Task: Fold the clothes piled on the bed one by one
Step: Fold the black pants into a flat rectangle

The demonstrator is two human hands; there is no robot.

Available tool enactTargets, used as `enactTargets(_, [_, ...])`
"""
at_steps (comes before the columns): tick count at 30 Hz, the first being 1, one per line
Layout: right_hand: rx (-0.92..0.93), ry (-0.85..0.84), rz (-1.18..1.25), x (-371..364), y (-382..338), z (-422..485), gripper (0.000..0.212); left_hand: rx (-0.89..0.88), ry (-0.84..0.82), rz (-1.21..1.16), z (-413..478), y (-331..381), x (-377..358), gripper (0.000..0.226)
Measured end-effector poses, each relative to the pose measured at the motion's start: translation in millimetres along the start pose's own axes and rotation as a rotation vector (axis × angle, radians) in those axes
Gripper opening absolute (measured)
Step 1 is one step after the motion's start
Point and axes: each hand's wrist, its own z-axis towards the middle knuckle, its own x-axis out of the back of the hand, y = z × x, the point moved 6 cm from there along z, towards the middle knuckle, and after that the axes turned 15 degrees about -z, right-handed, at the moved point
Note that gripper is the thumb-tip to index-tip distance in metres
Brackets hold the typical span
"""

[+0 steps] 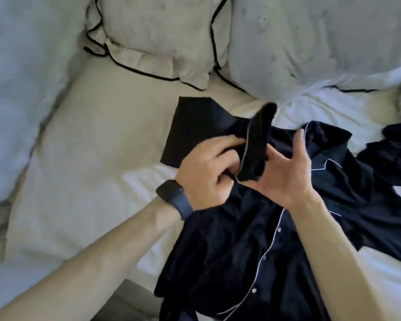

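The small dark garment (256, 144) stands between my hands, its long axis running from my palms up and away toward the pillows (158, 35). My left hand (208, 167) pinches its lower edge. My right hand (285, 172), fingers spread, only touches it. The navy pyjama shirt (241, 251) lies under both hands, and a folded black piece (195, 126) lies just beyond my left.

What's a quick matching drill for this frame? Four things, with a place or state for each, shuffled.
Things:
1. small dark garment
2. folded black cloth
3. white-piped shirt
4. black-trimmed pillow

Places or states:
A. spread out unfolded, nearest the camera
B. gripped by the left hand, raised
C. top of the view, beyond the clothes
D. lying flat, edges squared

Pairs: 1-B, 2-D, 3-A, 4-C
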Motion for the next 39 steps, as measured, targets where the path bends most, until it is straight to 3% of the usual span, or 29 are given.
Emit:
enactTargets(3, [-0.054,-0.033,0.090,52.7,29.2,-78.7,0.096,-0.101,-0.430,0.069,-53.4,44.2,-110.1,0.024])
enactTargets(5, [-0.126,0.067,-0.014,99.1,69.4,-128.7,0.064,-0.168,-0.649,0.113,-95.4,69.0,-174.5,0.027])
enactTargets(6, [-0.165,0.152,-0.118,124.4,94.8,-150.6,0.051,-0.177,-0.733,0.119,-115.7,78.8,-201.6,0.026])
enactTargets(8, [-0.232,0.348,-0.343,174.9,149.1,-188.9,0.056,-0.159,-0.852,0.152,-154.2,89.3,-246.2,0.030])
enactTargets(11, [-0.352,0.479,-0.517,226.5,230.5,-236.3,0.044,-0.055,-0.936,0.268,-203.5,82.7,-291.1,0.052])
enactTargets(16, [-0.389,0.620,-0.676,267.3,311.7,-272.1,0.030,0.262,-0.825,0.700,-225.2,31.5,-298.6,0.089])
enactTargets(19, [-0.379,0.689,-0.870,273.2,333.2,-280.3,0.018,0.501,-0.881,0.881,-234.0,-3.1,-277.1,0.092])
enactTargets(22, [-0.347,0.812,-0.952,276.1,337.6,-290.5,0.005,0.591,-0.935,0.938,-236.0,-10.4,-266.4,0.087])
enactTargets(28, [-0.405,0.834,-1.043,272.0,323.8,-294.5,0.036,0.634,-0.897,0.887,-220.1,5.0,-267.4,0.068])
enactTargets(31, [-0.212,0.891,-1.056,250.9,280.6,-277.5,0.042,0.665,-0.758,0.788,-199.6,7.8,-255.6,0.061])
enactTargets(36, [0.076,0.771,-0.933,203.0,172.1,-199.5,0.041,0.699,-0.415,0.662,-128.6,-19.3,-215.2,0.058])
enactTargets(39, [0.130,0.709,-0.852,179.3,107.5,-135.1,0.046,0.744,-0.204,0.604,-78.1,-49.3,-188.4,0.062])
